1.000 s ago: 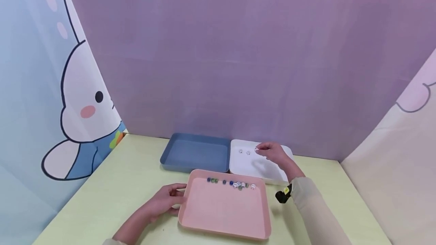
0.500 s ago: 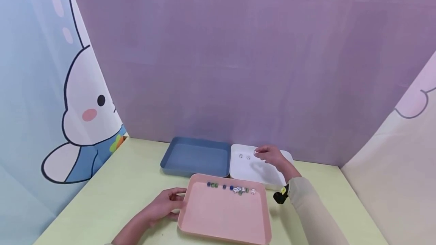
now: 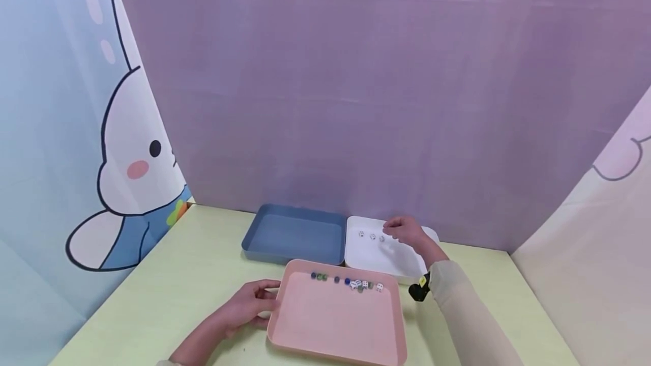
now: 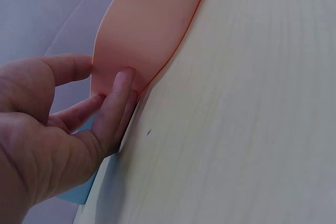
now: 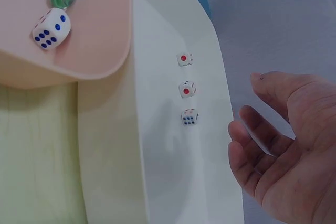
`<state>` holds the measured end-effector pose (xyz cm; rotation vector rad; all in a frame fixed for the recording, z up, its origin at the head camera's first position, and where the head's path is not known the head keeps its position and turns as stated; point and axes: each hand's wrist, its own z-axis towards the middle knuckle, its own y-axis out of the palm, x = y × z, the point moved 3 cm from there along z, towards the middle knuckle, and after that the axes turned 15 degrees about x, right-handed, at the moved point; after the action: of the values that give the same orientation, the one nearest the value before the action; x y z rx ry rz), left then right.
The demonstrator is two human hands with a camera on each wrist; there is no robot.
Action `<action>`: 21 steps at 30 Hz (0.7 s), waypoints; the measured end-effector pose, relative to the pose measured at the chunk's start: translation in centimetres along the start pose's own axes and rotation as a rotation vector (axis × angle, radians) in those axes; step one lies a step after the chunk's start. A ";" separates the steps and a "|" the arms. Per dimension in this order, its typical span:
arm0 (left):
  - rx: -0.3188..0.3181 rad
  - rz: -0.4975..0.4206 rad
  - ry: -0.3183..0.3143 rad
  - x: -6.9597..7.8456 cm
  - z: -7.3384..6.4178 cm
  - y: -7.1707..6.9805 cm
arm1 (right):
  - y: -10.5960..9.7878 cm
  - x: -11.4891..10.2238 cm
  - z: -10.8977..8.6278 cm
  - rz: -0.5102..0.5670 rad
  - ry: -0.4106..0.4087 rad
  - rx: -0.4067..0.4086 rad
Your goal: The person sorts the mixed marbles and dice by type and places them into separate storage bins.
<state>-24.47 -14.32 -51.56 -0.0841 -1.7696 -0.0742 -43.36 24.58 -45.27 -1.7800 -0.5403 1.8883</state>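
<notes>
My right hand [image 3: 407, 231] hovers over the white tray [image 3: 402, 256], its fingers loosely bent with nothing between them. Three small white dice lie in a row in that tray; the nearest to the hand is the die [image 5: 190, 117] with blue pips facing up the right wrist view. At the left side of the pink tray [image 3: 335, 323], my left hand [image 3: 246, 306] touches the outer wall with its fingertips [image 4: 124, 77]. Along the pink tray's far side lie several glass marbles [image 3: 319, 277] and several white dice [image 3: 380, 287], some of them clustered together.
A blue-grey tray [image 3: 295, 236] stands at the back, beside the white one. All the trays sit on a pale yellow table [image 3: 203, 258]. A purple cloth [image 3: 325, 100] hangs behind the table, with printed curtains at both sides.
My right hand has let go of a die, which now lies third in the row in the white tray, and has drawn slightly away from it. The left hand stays at the pink tray.
</notes>
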 end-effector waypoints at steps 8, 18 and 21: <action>0.004 0.009 0.005 -0.1 -0.3 0.0 | -0.5 -0.3 -0.7 -0.004 -0.022 -0.003; 0.005 0.004 0.022 0.2 -0.3 -0.2 | -0.4 -2.7 -1.8 -0.191 -0.220 0.027; 0.002 0.009 0.028 0.2 -0.4 -0.1 | -0.3 -3.8 -2.5 -0.207 -0.302 0.015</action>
<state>-24.15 -14.46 -51.26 -0.0895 -1.7411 -0.0673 -40.75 22.44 -42.22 -1.3754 -0.7827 2.0161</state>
